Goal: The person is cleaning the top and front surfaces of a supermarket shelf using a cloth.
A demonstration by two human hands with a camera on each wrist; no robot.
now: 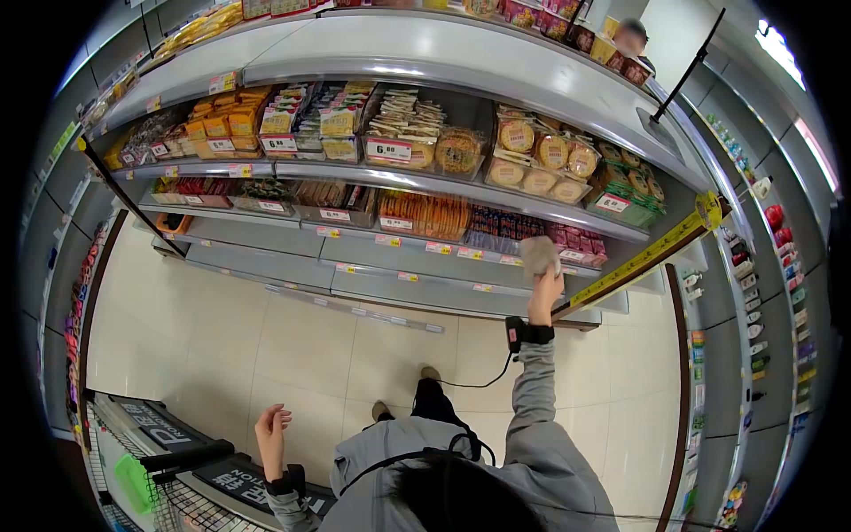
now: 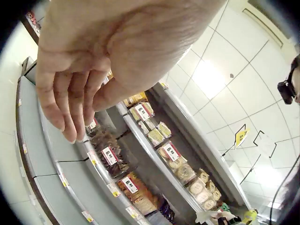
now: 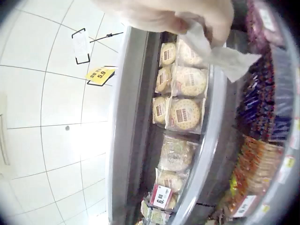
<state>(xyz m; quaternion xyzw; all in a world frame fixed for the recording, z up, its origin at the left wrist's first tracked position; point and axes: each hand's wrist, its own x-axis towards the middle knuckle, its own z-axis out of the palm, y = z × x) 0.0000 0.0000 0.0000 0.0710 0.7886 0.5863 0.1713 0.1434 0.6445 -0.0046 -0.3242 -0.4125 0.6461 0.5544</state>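
Note:
My right hand (image 1: pixel 547 291) grips a thin greyish-white cloth (image 1: pixel 537 254) and holds it out at the right end of the lower snack shelf. In the right wrist view, a loose corner of the cloth (image 3: pixel 234 61) hangs from the curled fingers, overlapping the shelf front. Close by are purple and pink packets (image 1: pixel 581 241) and round packaged biscuits (image 1: pixel 534 158) one shelf up. My left hand (image 1: pixel 272 432) is raised beside the cart with nothing in it. Its fingers (image 2: pixel 70 103) are loosely bent, as the left wrist view shows.
A shopping cart (image 1: pixel 168 461) with black signs and a green basket (image 1: pixel 133 483) stands at lower left. Yellow tape (image 1: pixel 647 253) runs along the shelf unit's right end. Another person (image 1: pixel 631 40) is behind the shelves. A cable (image 1: pixel 479 385) hangs from my right wrist.

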